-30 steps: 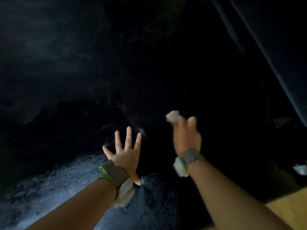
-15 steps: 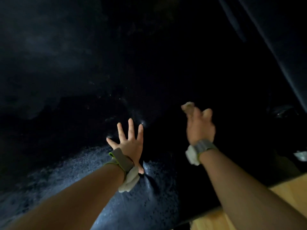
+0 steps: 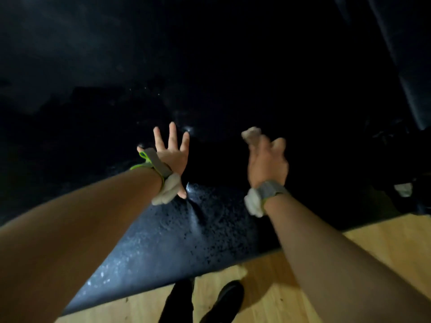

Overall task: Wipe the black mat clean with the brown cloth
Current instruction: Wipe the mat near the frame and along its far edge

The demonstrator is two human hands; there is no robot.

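Dim surroundings; black mat (image 3: 177, 238) is lying over wooden floor (image 3: 268, 297). I am bracing my left hand (image 3: 173, 155), fingers spread, to steady it, while my right hand (image 3: 265, 159) is clutching the brown cloth (image 3: 251, 134), wadded for wiping.

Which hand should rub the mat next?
Right. The right hand already grips the cloth above the mat. The left hand is spread flat, holding nothing.

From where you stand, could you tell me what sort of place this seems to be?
Probably a gym or exercise room, dimly lit. A large speckled black mat lies on a pale wooden floor, and the right hand holds a brown cloth over it. Beyond the mat it is too dark to tell.
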